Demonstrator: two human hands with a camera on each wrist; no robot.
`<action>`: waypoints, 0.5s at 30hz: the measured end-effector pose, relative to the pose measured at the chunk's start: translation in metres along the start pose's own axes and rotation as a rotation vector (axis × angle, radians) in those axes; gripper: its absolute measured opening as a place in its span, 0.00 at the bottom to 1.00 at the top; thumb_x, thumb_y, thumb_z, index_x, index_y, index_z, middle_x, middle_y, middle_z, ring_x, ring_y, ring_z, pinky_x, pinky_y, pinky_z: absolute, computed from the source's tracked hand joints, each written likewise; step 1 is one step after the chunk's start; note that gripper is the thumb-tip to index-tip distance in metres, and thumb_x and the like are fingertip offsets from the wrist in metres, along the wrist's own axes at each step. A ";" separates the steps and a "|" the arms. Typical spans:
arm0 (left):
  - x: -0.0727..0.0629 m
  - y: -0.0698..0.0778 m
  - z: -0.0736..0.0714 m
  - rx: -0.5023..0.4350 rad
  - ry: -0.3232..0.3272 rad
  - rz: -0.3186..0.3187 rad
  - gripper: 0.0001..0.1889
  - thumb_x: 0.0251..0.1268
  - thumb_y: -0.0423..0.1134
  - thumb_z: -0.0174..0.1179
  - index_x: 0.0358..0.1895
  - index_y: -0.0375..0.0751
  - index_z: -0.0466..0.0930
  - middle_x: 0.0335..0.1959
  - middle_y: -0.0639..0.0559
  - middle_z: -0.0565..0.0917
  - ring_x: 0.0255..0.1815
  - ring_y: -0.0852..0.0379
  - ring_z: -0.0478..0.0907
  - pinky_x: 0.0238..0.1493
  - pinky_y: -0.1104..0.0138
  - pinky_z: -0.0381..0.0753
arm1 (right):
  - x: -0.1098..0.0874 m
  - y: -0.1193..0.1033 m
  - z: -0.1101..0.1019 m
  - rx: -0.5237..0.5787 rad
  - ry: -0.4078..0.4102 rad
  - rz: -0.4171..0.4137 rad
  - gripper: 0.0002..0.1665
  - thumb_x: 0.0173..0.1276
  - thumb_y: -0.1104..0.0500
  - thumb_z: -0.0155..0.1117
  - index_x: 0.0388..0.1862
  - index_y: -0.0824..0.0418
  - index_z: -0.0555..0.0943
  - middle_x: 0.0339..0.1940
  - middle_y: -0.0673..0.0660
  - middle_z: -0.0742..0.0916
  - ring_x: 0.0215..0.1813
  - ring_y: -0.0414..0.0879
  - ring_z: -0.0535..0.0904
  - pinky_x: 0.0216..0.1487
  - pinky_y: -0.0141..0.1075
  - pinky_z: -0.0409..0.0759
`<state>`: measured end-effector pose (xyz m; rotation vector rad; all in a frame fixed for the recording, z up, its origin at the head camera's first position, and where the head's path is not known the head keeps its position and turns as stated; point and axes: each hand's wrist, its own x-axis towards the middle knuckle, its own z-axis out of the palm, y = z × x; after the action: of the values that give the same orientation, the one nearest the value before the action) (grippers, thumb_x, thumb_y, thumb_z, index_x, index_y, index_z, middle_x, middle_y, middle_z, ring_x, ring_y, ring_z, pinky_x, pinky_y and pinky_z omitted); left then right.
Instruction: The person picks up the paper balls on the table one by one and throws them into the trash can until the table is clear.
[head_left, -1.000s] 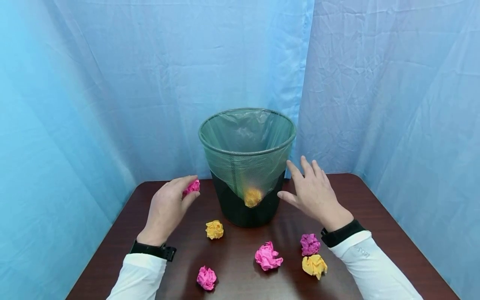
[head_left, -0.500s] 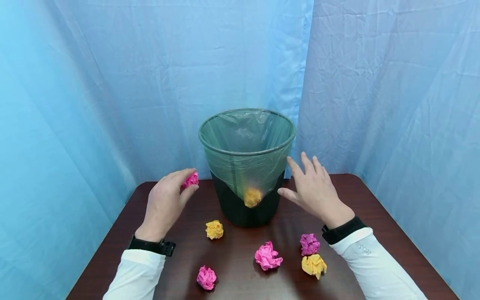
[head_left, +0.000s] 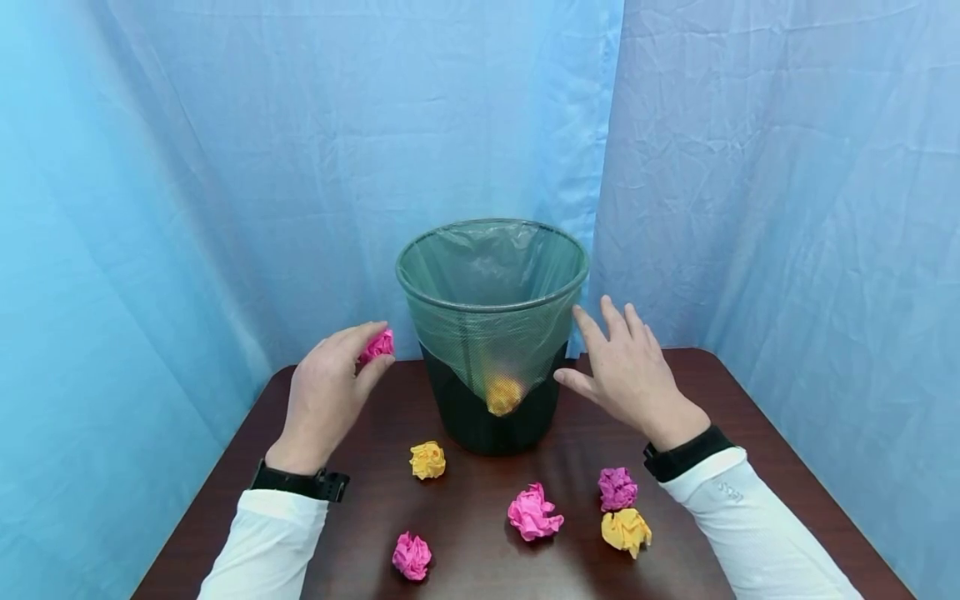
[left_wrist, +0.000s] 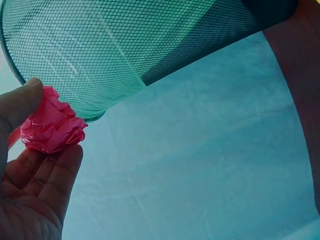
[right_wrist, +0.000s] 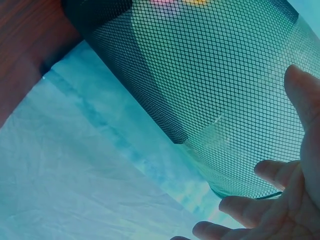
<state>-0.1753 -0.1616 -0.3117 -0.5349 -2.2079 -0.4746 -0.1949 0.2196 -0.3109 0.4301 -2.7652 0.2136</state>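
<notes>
Between thumb and fingers my left hand (head_left: 324, 389) pinches a pink crumpled paper ball (left_wrist: 52, 125), raised to the left of the wastebasket (head_left: 491, 333). The basket is dark mesh with a green translucent bag folded over its rim. Through the mesh a yellow paper ball (head_left: 504, 395) shows inside; the right wrist view also gives a blurred pink patch there. My right hand (head_left: 633, 375) hovers by the basket's right side with its fingers spread, holding nothing. Whether its fingertips touch the mesh I cannot tell.
On the brown table (head_left: 465, 533) lie a yellow ball (head_left: 427, 460), two pink balls, one at front left (head_left: 412, 557) and one near the middle (head_left: 535, 512), a purple ball (head_left: 618, 489) and another yellow ball (head_left: 627, 532). Blue curtains (head_left: 300, 167) hang behind and at both sides.
My left hand has risen and shifted slightly left with the pink paper ball. My right hand has moved up a little beside the basket. The balls on the table stay put.
</notes>
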 end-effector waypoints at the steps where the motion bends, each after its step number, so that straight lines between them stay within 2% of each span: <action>1: 0.001 0.000 -0.001 0.000 0.005 0.003 0.30 0.55 0.40 0.80 0.62 0.40 0.84 0.54 0.42 0.89 0.54 0.43 0.87 0.54 0.49 0.87 | 0.000 0.000 -0.001 0.001 0.001 -0.001 0.57 0.70 0.33 0.67 0.86 0.58 0.57 0.83 0.75 0.59 0.81 0.79 0.53 0.75 0.72 0.59; 15: 0.017 0.006 -0.006 -0.007 0.062 0.040 0.30 0.56 0.39 0.80 0.63 0.39 0.84 0.55 0.41 0.89 0.55 0.43 0.87 0.56 0.49 0.86 | 0.002 -0.001 -0.007 -0.003 0.025 -0.008 0.56 0.70 0.33 0.68 0.85 0.58 0.58 0.83 0.75 0.60 0.81 0.79 0.53 0.74 0.73 0.59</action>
<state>-0.1783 -0.1565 -0.2942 -0.5600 -2.1332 -0.4716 -0.1942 0.2197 -0.3033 0.4343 -2.7389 0.2118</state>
